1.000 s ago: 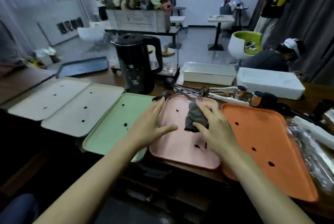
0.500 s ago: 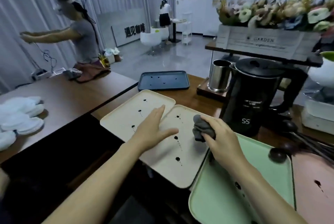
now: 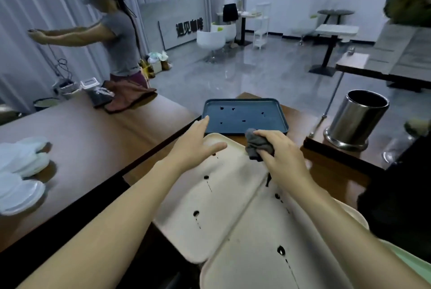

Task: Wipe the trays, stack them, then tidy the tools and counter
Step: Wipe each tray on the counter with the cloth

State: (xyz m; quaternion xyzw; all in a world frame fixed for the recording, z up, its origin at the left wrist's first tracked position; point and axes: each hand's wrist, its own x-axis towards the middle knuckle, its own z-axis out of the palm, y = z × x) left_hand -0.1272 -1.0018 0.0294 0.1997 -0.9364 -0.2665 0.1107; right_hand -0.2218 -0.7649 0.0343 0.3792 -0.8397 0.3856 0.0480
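Note:
Two cream trays lie side by side in front of me, the left one [image 3: 210, 214] and the right one [image 3: 263, 263], both dotted with dark spots. A dark blue tray [image 3: 242, 123] with dark spots lies beyond them. My left hand [image 3: 196, 146] hovers open over the far left corner of the left cream tray, fingers spread. My right hand [image 3: 279, 158] is shut on a crumpled grey cloth [image 3: 255, 145] above the far end of the cream trays. A green tray's edge [image 3: 405, 258] shows at lower right.
A steel cylindrical container [image 3: 356, 120] stands at the right on a dark wooden board. A long brown table [image 3: 88, 139] at left holds white plates [image 3: 18, 176] and a brown cloth [image 3: 126, 97]. A person [image 3: 116, 31] stands behind that table; another stands far back.
My view has swung left from the pink and orange trays to the cream and blue trays. Both hands moved along, the right one still holding the grey cloth.

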